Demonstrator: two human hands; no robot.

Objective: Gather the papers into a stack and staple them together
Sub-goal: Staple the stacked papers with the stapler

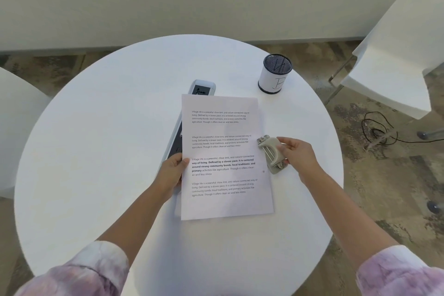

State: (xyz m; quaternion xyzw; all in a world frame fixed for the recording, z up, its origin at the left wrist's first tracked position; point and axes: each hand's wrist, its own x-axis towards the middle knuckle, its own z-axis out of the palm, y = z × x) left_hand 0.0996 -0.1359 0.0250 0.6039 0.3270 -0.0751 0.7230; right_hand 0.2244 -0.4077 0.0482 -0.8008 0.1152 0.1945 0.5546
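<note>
While my left hand (171, 174) pinches the left edge of the white printed paper sheets (225, 158), thumb on top and fingers curled underneath, my right hand (296, 154) grips a beige plastic and metal stapler (271, 154) at the right edge of the same sheets. My right fingers and thumb are curled round the stapler's body; its mouth faces the paper margin and appears to sit right on the edge, though I cannot tell how far the paper goes inside. On the top sheet, just below the stapler, a small dark spot shows near the margin.

The sheets lie roughly squared between my two hands, four blocks of black text on the top one, and a sliver of a lower sheet peeks out at the bottom-left corner. They rest on a round white table (101, 151), and their far-left part covers a long grey power strip (197, 94) with dark sockets, which runs from under my left hand away to beyond the top edge of the paper.

Beyond my right hand, well apart from the stapler, stands a cylindrical black mesh pen holder wrapped in white paper (274, 74). Farther to the right of that hand sits a white plastic chair (396, 55), with a black cable (378, 130) looped on the patterned floor below it.
</note>
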